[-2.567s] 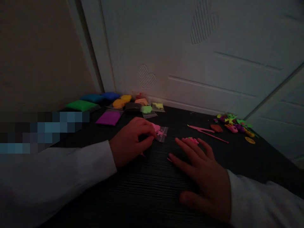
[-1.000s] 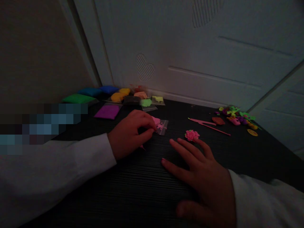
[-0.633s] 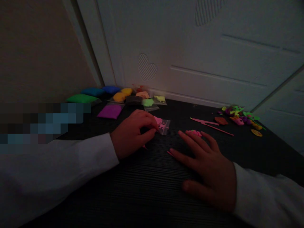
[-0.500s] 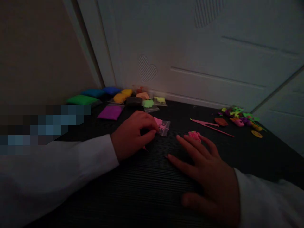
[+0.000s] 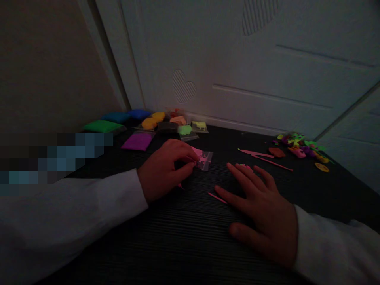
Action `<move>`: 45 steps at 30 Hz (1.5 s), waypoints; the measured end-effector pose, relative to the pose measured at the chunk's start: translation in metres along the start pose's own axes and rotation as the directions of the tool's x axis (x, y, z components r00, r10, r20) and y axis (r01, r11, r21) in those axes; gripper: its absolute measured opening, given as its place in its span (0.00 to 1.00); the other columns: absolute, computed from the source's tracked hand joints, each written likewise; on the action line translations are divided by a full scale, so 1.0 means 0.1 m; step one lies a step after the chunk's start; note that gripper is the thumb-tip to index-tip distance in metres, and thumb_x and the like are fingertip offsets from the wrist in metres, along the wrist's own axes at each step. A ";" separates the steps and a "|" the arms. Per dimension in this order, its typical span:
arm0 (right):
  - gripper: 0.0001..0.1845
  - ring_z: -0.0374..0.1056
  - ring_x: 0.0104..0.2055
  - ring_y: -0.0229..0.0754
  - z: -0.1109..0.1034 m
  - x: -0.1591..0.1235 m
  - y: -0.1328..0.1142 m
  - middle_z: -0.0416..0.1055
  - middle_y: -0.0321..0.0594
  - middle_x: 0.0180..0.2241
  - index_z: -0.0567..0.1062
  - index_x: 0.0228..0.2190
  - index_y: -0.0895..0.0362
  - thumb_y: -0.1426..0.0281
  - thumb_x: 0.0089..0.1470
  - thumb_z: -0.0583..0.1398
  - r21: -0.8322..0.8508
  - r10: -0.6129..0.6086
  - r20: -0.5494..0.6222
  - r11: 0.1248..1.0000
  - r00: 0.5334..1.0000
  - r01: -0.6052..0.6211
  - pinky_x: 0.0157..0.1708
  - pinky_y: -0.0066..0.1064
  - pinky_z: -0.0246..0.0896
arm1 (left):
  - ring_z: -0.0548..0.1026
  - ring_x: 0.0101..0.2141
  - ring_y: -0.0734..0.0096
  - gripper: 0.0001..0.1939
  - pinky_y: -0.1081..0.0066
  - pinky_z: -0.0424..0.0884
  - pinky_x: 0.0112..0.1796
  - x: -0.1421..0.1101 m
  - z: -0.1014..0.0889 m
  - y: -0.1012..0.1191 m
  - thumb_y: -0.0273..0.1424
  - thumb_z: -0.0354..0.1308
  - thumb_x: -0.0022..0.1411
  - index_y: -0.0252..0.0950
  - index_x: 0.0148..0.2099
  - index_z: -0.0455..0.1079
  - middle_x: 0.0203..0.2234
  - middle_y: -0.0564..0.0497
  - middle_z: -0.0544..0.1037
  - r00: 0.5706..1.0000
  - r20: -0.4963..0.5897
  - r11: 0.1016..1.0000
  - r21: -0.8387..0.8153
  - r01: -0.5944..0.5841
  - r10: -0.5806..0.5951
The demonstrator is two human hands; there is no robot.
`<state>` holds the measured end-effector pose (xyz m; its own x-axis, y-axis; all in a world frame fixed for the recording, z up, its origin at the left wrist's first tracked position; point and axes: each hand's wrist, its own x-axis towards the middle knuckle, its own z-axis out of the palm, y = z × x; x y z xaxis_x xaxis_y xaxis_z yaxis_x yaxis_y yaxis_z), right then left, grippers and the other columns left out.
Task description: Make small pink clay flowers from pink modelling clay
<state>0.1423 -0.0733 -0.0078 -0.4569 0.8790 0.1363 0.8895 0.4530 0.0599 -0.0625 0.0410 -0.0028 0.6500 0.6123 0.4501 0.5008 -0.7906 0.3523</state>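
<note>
My left hand (image 5: pixel 166 170) is curled beside a small clear zip bag of pink clay (image 5: pixel 204 157), thumb and fingers pinched together. What lies between those fingertips is too dark to make out. A pink scrap (image 5: pixel 180 185) pokes out from beneath this hand. My right hand (image 5: pixel 261 213) is spread flat and low over the dark table, fingers apart. One end of a thin pink clay strand (image 5: pixel 217 198) shows at its index finger; the rest is hidden under the hand. Beyond the fingers, a ruffled pink clay piece (image 5: pixel 246 168) is mostly covered.
Bags of clay, purple (image 5: pixel 138 141), green (image 5: pixel 103 126) and several others, lie at the back left. A pink pair of thin tools (image 5: pixel 257 153) and a reddish-brown piece (image 5: pixel 276 152) rest right of centre. Colourful clay shapes (image 5: pixel 299 146) are heaped at the back right, before a white panel (image 5: pixel 237 55).
My right hand has shifted slightly, uncovering more of the thin strand and covering more of the ruffled pink piece. My left hand stays in nearly the same place.
</note>
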 end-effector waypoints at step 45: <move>0.35 0.44 0.56 0.56 0.09 0.02 -0.03 0.46 0.47 0.56 0.54 0.52 0.43 0.45 0.42 0.47 -0.031 -0.180 -0.142 0.984 0.973 0.178 0.47 0.57 0.34 | 0.64 0.40 0.70 0.07 0.68 0.61 0.43 0.01 0.01 0.02 0.25 0.50 0.53 0.34 0.34 0.69 0.34 0.49 0.69 1.000 -0.010 0.999 -0.035 -0.003 0.003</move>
<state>0.1392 -0.0716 -0.0169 -0.6039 0.7527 0.2623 0.7939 0.5972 0.1141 -0.0606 0.0396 -0.0023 0.6457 0.6099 0.4595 0.4786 -0.7921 0.3789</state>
